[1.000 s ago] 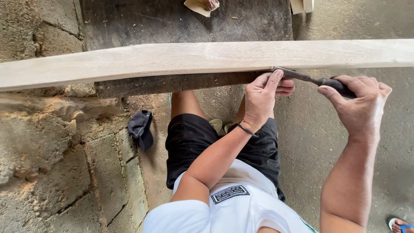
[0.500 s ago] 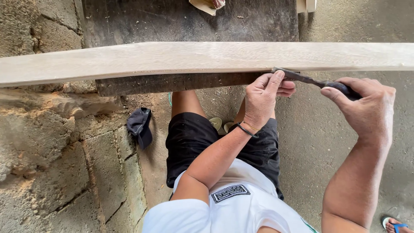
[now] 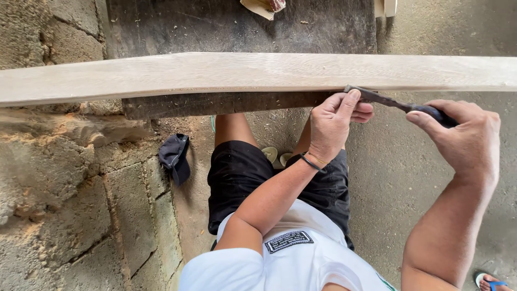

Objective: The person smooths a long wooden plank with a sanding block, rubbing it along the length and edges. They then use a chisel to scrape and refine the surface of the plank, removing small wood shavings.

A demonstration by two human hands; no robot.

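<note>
A long pale wooden plank (image 3: 215, 73) lies across a dark workbench (image 3: 237, 27), running the whole width of the view. My left hand (image 3: 334, 121) pinches the front end of a dark metal file (image 3: 385, 99) against the plank's near edge. My right hand (image 3: 458, 140) grips the file's dark handle, off to the right of the plank. The file lies slanted along the underside edge of the wood. I wear a white shirt and black shorts; a dark band circles my left wrist.
A rough concrete block wall (image 3: 64, 205) fills the left side, dusted with sawdust. A dark cap (image 3: 175, 156) lies on the ground by the wall. Sandals (image 3: 277, 156) show under the bench, and another person's foot in a sandal (image 3: 490, 281) at the bottom right.
The hands and file have stayed at nearly the same spot on the plank's edge; the view has shifted slightly, with the plank a little lower in the frame.
</note>
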